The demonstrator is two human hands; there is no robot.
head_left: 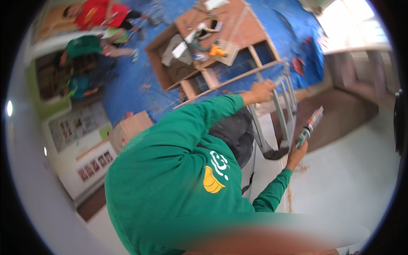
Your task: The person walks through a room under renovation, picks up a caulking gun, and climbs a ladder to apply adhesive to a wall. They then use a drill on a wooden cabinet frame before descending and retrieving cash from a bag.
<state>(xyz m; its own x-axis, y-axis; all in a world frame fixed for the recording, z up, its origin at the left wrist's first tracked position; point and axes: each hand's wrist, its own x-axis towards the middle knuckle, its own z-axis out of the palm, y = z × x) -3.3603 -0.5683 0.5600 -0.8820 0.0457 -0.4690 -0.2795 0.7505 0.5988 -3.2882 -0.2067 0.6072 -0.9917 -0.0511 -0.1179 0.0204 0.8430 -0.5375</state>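
Far beyond both hands spreads a blue floor sheet (127, 85), matte, wrinkled and speckled with pale dust. On it, past the left hand, lies an open wooden frame (238, 32) of flat, pale brown boards with square bays, littered with paper and a small orange tool (216, 51). Much farther off to that hand's left, two other people (97, 29) in red and green tops crouch low. Nearer, a wide green cloth sleeve (204, 114), soft and creased, runs up to the left hand (261, 91), whose fingers are curled shut around the top of a grey metal stepladder (282, 110). The ladder's slim, smooth rails drop away below that hand towards a pale, smooth floor (352, 178). Below and slightly to the right of the left hand, the right hand (296, 155) is wrapped around the lower end of a sealant tube (311, 124). The tube is a narrow, glossy cylinder, dark with red and white bands, slanting up and away from the palm and clear of the ladder. To handle this well, it seems wise to keep the left grip firm on the rail for balance. The tube is best gripped low on its body, nozzle end kept away from the rungs.
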